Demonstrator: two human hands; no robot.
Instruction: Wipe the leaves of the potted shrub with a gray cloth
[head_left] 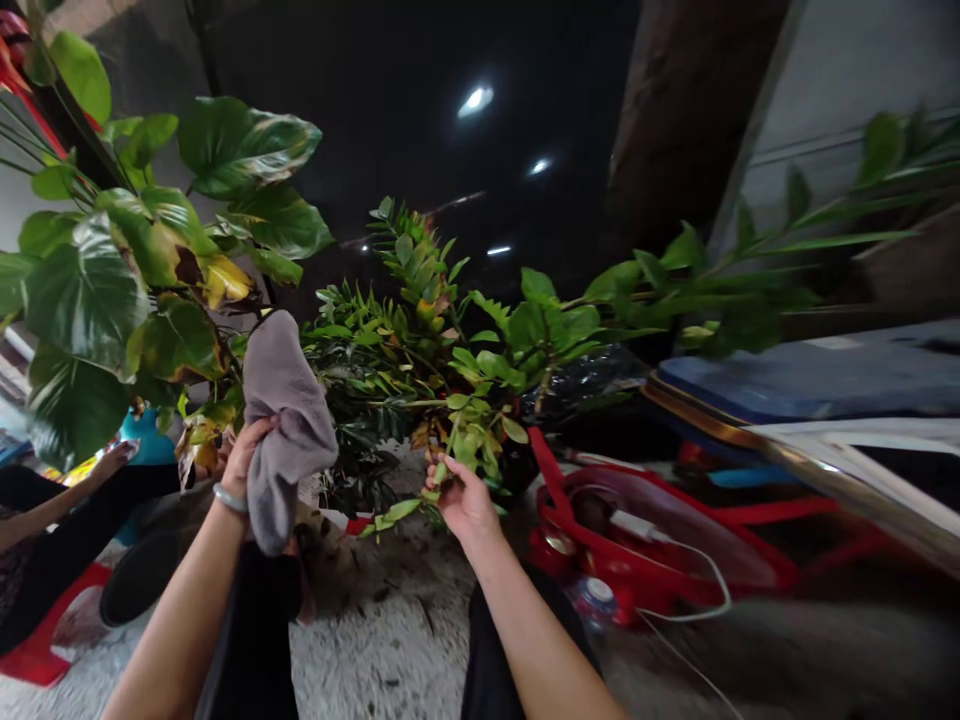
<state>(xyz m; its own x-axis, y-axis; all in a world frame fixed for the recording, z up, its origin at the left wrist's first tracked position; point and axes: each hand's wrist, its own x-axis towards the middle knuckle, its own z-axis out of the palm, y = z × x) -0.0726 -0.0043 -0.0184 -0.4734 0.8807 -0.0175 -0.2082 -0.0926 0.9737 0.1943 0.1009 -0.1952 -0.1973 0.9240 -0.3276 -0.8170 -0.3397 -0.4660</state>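
My left hand (247, 455), with a bracelet at the wrist, is closed round a grey cloth (289, 440) that droops over it. Near the middle, the fingers of my right hand (465, 500) pinch a green plant stem (441, 472) with small leaves. Behind that hand stands a leafy green plant (487, 370), some of its lower leaves yellow or brown. Large variegated leaves (90, 290) of another plant rise on the left, just above and beside the cloth.
A red bag (652, 520) with a white cable lies at right, near a plastic bottle (598, 598). A blue-topped table edge (825, 385) juts in above it. At left, another person's arm (60, 510) shows near a dark bucket (139, 580) and a red stool (56, 635).
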